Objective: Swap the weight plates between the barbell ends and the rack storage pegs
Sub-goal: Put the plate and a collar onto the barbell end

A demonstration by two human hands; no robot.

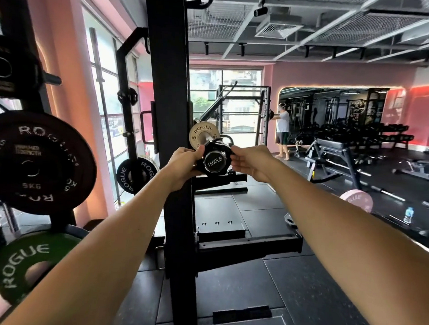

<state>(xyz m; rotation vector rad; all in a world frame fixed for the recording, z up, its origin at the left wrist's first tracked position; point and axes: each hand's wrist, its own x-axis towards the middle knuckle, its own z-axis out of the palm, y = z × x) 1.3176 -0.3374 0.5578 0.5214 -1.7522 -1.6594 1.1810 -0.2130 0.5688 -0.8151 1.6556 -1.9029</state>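
- My left hand [183, 160] is curled round the left side of the black collar [215, 151] at the barbell end [214, 163], fingers wrapped on it.
- My right hand [252, 161] is at the collar's right side, fingertips touching it, fingers half bent; can't tell if it really grips.
- Barbell end cap reads 1500LB and faces me, between both hands.
- Small cream Rogue plate [202, 134] sits on the barbell sleeve just behind the collar, upright.
- Black rack upright [167, 85] stands just left of the barbell end, behind my left hand.
- Black 5KG plate [38, 163] hangs on a storage peg at left, well apart from the bar.
- Green Rogue plate [27, 259] is on a lower peg under it.
- Pink plate [357, 199] lies on the floor at right, water bottle [408, 214] near it.
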